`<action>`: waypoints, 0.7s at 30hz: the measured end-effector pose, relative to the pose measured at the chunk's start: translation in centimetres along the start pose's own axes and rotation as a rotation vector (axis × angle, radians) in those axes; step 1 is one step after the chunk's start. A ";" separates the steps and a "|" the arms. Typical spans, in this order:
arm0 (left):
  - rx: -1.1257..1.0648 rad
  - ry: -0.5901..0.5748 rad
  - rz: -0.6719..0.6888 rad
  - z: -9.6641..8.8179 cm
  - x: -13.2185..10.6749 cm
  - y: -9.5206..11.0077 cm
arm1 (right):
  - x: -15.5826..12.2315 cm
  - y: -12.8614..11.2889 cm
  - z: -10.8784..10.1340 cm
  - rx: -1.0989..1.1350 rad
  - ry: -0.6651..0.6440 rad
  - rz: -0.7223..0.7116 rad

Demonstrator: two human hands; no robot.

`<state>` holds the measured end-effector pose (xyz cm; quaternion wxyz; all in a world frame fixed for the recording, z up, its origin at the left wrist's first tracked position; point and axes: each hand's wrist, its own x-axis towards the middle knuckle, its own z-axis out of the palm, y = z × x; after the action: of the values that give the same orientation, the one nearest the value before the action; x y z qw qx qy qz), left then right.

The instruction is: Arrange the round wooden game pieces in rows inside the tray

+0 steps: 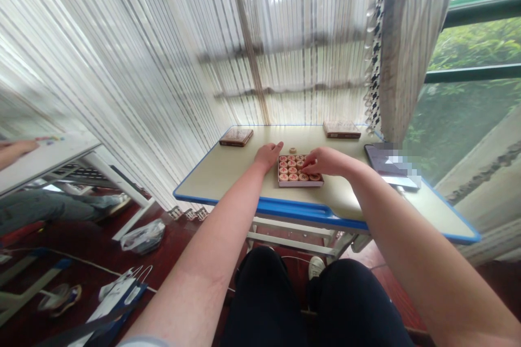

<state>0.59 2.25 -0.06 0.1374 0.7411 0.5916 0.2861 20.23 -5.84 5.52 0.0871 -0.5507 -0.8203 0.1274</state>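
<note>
A shallow box (300,182) filled with several round wooden chess pieces marked in red sits in the middle of a beige desk with a blue rim (228,173). My left hand (267,155) rests at the box's left edge, fingers loosely together, holding nothing that I can see. My right hand (323,161) lies over the box's right side with fingertips pinched down on a piece in the box. One loose piece (292,150) lies on the desk just behind the box.
Two flat wooden boxes lie at the back of the desk, one on the left (236,136) and one on the right (342,129). A tablet (391,165) lies at the right. String curtains hang behind. Another person's hand (16,149) reaches over a white table at far left.
</note>
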 end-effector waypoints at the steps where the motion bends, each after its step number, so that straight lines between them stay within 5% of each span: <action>1: 0.004 -0.003 0.001 0.0 0.0 0.0 | 0.0 0.0 0.1 -0.007 0.003 0.007; 21: -0.016 0.021 -0.010 -0.1 -0.4 0.2 | 0.1 -0.3 0.0 0.073 -0.031 0.089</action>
<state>0.65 1.76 0.03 0.1385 0.7341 0.5943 0.2979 19.97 -5.85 5.63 0.0886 -0.5808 -0.7912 0.1697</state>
